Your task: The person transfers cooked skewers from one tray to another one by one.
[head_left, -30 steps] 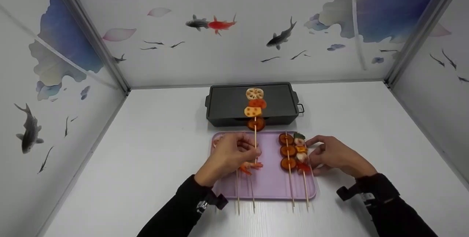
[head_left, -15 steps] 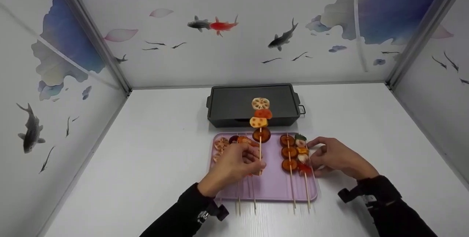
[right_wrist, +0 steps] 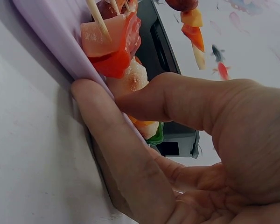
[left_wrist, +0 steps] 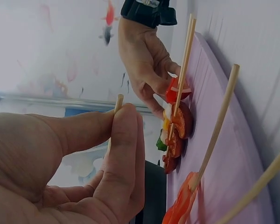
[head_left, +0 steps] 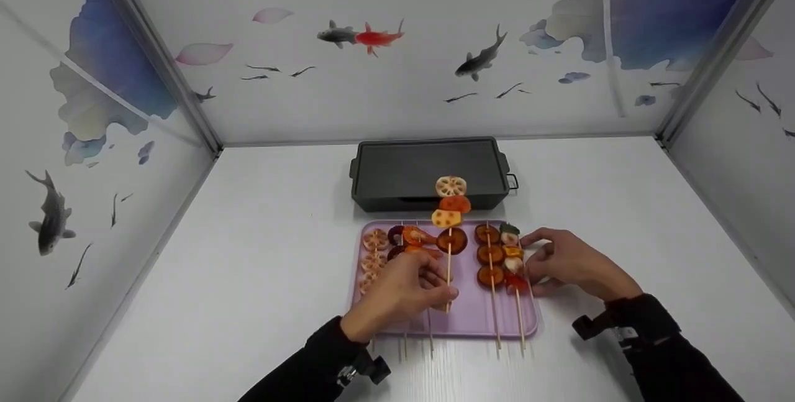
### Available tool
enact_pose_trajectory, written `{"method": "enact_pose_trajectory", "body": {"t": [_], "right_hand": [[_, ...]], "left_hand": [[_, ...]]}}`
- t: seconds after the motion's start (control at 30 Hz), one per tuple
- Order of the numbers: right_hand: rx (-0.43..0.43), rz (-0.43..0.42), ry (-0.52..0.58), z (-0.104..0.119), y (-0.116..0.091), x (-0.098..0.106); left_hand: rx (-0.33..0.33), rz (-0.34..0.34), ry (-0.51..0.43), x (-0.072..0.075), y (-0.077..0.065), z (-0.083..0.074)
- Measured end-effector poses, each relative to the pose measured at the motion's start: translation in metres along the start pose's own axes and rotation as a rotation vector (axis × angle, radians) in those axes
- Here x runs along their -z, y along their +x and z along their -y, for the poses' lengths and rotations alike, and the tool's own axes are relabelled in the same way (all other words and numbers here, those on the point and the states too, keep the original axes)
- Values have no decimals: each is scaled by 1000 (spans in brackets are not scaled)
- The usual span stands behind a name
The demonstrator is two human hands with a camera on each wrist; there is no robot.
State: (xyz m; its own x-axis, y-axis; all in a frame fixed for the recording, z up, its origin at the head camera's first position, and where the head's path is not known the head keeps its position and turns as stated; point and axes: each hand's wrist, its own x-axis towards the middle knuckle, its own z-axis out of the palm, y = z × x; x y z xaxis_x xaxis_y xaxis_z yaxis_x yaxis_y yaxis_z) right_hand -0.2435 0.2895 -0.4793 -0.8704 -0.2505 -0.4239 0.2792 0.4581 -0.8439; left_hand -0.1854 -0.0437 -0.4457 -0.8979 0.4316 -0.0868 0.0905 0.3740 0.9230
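Note:
My left hand (head_left: 404,293) pinches the lower end of a wooden stick between thumb and fingers. On that vegetable skewer (head_left: 451,240) are a lotus root slice at the top, orange and yellow pieces, and a dark brown round slice. It stands upright above the lilac tray (head_left: 459,321). My right hand (head_left: 574,265) grips the tray's right rim, its thumb (right_wrist: 163,95) on the inner side and a finger outside. Close by that thumb lies a mixed skewer (head_left: 513,259) with red, white, yellow and green pieces. Beside it is a skewer of brown round slices (head_left: 490,255).
Behind the tray stands a black rectangular grill plate (head_left: 428,169) with a wire handle at its right. A lotus root skewer (head_left: 374,259) and shrimp skewers (head_left: 417,235) lie in the tray's left part. Several stick ends overhang its front edge. Printed walls enclose the white table (head_left: 279,222).
My left hand has drawn the vegetable skewer toward me and slightly right, down from over the grill plate. More of the tray's left skewers now show. My right hand stays at the rim.

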Motion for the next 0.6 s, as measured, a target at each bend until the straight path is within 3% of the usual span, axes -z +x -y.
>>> {"method": "enact_pose_trajectory", "body": {"t": [0.27,0.6], "right_hand": [[-18,-6,-4,1,1,0],[-28,-10,4,3,-1,0]], "left_hand": [[45,38,-12,-5,-4,-1],[44,49,49,-10,-7,3]]}}
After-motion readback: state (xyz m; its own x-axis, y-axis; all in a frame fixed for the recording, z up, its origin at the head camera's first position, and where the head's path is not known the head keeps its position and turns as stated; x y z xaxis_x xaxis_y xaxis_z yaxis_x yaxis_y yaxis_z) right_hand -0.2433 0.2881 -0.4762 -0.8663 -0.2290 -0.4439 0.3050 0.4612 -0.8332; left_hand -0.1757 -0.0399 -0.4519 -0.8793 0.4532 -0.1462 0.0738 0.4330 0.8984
